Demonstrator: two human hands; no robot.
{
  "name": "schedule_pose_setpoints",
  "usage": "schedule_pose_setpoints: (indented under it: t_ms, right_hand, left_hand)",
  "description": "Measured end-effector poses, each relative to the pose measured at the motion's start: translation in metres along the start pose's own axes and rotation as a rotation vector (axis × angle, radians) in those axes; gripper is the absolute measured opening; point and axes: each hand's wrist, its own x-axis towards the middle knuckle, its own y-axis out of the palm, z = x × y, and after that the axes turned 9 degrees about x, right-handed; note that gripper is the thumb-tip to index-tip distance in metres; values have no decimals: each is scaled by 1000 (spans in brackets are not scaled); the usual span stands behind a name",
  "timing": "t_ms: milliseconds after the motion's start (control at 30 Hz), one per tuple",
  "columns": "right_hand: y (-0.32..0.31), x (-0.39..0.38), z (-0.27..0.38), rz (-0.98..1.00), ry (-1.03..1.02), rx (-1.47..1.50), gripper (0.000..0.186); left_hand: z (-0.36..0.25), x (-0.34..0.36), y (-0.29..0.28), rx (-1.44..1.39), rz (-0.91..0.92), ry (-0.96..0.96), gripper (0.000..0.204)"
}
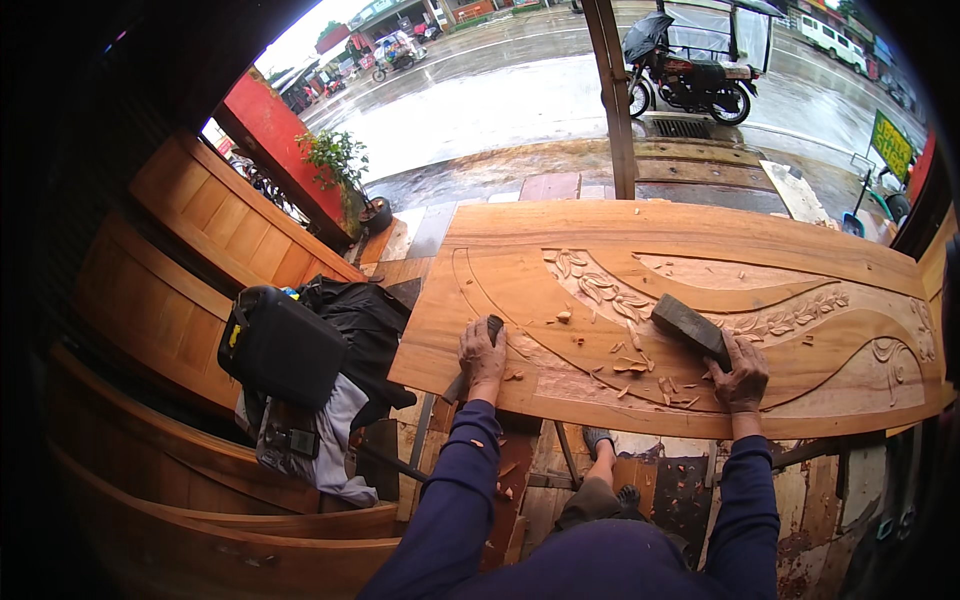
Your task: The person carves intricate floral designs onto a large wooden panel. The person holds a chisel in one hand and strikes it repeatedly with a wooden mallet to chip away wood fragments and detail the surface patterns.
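My left hand [482, 356] is closed around a narrow dark tool [455, 388], probably a handled one, at the left part of a carved wooden panel [500, 225]; its working end is hard to make out. My right hand [740, 378] grips one end of a dark rectangular wooden block [680, 322], which lies tilted over the panel's carved middle. The panel has raised leaves, curved grooves and a pale carved band. Loose wood shavings [630, 365] are scattered between my hands.
A black case [280, 345] and dark cloths sit at the left, beside several wooden panels [160, 320]. A potted plant [375, 215] and a wooden post [615, 120] stand beyond the work panel. A motorcycle with sidecar [695, 85] is parked on the wet roadside. Mixed boards cover the floor.
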Motion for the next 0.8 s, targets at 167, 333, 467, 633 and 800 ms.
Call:
schedule_pose_setpoints:
  t_ms: [167, 333, 467, 633, 800]
  right_hand:
    - [0, 0, 1, 10, 8, -8, 67]
    - [-2, 1, 3, 6, 11, -3, 66]
    - [-2, 1, 2, -4, -4, -1, 66]
    - [-2, 1, 2, 0, 2, 6, 66]
    - [-3, 1, 3, -2, 6, 7, 66]
  left_hand:
    - [1, 0, 1, 6, 3, -6, 47]
    - [-1, 0, 0, 6, -7, -3, 47]
    - [-1, 1, 0, 6, 8, -13, 47]
    - [-1, 0, -1, -11, -5, 3, 46]
    - [-2, 1, -3, 2, 0, -3, 46]
